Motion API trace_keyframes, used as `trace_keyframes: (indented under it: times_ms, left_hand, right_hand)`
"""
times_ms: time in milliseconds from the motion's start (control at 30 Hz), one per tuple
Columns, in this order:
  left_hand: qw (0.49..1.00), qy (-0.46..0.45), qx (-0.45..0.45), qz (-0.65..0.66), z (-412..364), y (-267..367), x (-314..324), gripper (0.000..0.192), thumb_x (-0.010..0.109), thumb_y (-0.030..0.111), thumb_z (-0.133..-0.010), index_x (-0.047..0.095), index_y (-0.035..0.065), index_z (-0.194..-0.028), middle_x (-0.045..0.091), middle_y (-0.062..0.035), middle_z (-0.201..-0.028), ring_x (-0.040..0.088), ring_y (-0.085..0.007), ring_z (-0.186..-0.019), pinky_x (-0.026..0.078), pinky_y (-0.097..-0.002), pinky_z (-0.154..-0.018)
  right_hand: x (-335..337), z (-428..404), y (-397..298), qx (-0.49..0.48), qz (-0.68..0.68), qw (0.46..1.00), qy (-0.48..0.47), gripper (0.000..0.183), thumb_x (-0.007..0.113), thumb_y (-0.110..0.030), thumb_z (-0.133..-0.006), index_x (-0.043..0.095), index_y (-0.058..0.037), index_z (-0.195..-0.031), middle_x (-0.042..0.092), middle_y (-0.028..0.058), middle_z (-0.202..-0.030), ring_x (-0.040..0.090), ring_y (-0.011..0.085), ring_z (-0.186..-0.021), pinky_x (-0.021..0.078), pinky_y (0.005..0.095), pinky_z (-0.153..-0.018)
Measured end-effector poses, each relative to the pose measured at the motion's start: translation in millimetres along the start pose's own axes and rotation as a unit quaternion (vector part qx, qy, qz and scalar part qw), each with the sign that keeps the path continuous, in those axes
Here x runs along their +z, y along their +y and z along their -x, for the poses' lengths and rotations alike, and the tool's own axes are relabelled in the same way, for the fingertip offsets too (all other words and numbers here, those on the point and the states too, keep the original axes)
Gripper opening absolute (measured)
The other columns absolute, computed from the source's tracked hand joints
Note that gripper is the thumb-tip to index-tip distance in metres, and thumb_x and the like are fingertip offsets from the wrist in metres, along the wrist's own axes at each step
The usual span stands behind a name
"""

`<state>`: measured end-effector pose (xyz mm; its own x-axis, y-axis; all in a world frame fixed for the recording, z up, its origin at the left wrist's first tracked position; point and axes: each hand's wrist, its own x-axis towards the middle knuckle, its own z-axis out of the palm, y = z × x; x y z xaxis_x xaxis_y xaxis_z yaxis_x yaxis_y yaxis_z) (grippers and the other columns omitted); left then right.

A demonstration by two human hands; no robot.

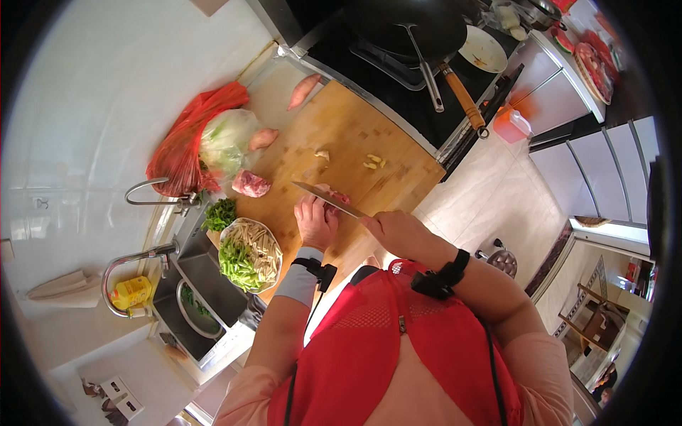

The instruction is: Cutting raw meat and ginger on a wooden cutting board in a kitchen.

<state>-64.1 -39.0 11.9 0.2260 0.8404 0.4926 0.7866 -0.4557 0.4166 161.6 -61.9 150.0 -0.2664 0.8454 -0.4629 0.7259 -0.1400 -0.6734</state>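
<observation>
My right hand [397, 230] grips the handle of a kitchen knife [329, 199], whose blade slants up to the left across a piece of raw meat [339, 198]. Pressed on the left part of that meat is my left hand [314, 222], its fingers bent close to the blade. Both work on a large wooden cutting board [391, 178]. Farther up the board lie a few yellowish slices [374, 161], perhaps ginger, and a small pale scrap [322, 154]. A second chunk of raw meat [251, 183] rests at the board's left side.
A bowl of cut vegetables [250, 255] stands left of my left wrist, beside leafy greens [219, 214]. Beyond are a red plastic bag [184, 141], a bagged cabbage-like vegetable [226, 141] and sweet potatoes [303, 91]. A sink [200, 266] lies left; a wok [410, 26] with protruding handle sits on the stove.
</observation>
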Motion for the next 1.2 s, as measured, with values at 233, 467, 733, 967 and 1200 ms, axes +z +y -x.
trace_keyframes:
  times_ms: [233,467,733,967,1200]
  left_hand:
    - [1.0,0.0,0.012,0.013,-3,1,-1,0.041,0.06,0.008,-0.072,0.056,0.0044,-0.113,0.052,-0.0194,-0.12,0.047,-0.0428,-0.11,0.037,-0.0535,-0.097]
    - [1.0,-0.003,0.01,0.014,-6,5,-2,0.045,0.063,0.007,-0.072,0.055,0.0084,-0.116,0.051,-0.014,-0.122,0.046,-0.0404,-0.114,0.039,-0.0514,-0.098]
    - [1.0,-0.01,-0.002,0.019,-5,2,-5,0.046,0.065,0.007,-0.072,0.055,0.0074,-0.117,0.049,-0.0139,-0.123,0.046,-0.04,-0.114,0.039,-0.0504,-0.098]
    - [1.0,-0.009,0.001,0.027,-9,3,-1,0.044,0.064,0.006,-0.072,0.055,0.0079,-0.115,0.049,-0.0141,-0.122,0.045,-0.0398,-0.114,0.04,-0.0499,-0.098]
    - [0.999,-0.023,-0.022,0.038,0,1,-7,0.044,0.062,0.004,-0.071,0.055,0.0072,-0.115,0.048,-0.0148,-0.121,0.044,-0.04,-0.115,0.039,-0.05,-0.098]
  right_hand:
    - [4,-8,-7,0.002,0.026,0.999,-0.019,0.063,0.037,-0.049,-0.1,0.067,0.0026,-0.081,0.065,0.0287,-0.079,0.064,0.0469,-0.08,0.0512,0.0535,-0.075]
    - [18,-39,-11,-0.015,0.025,1.0,0.004,0.061,0.037,-0.046,-0.1,0.065,0.0032,-0.077,0.064,0.029,-0.078,0.063,0.0476,-0.079,0.0498,0.0535,-0.072]
    - [6,-22,-3,0.016,0.034,0.999,-0.039,0.064,0.036,-0.048,-0.1,0.066,0.0031,-0.079,0.064,0.0298,-0.081,0.062,0.0475,-0.085,0.0495,0.0517,-0.079]
    - [21,-58,-11,0.016,0.046,0.998,-0.036,0.065,0.034,-0.052,-0.1,0.066,0.0033,-0.088,0.065,0.0301,-0.087,0.063,0.0473,-0.087,0.0506,0.0529,-0.079]
    - [16,-32,10,0.007,0.027,0.997,-0.069,0.068,0.032,-0.054,-0.099,0.066,0.0038,-0.088,0.065,0.0298,-0.087,0.063,0.0471,-0.089,0.0505,0.0521,-0.08]
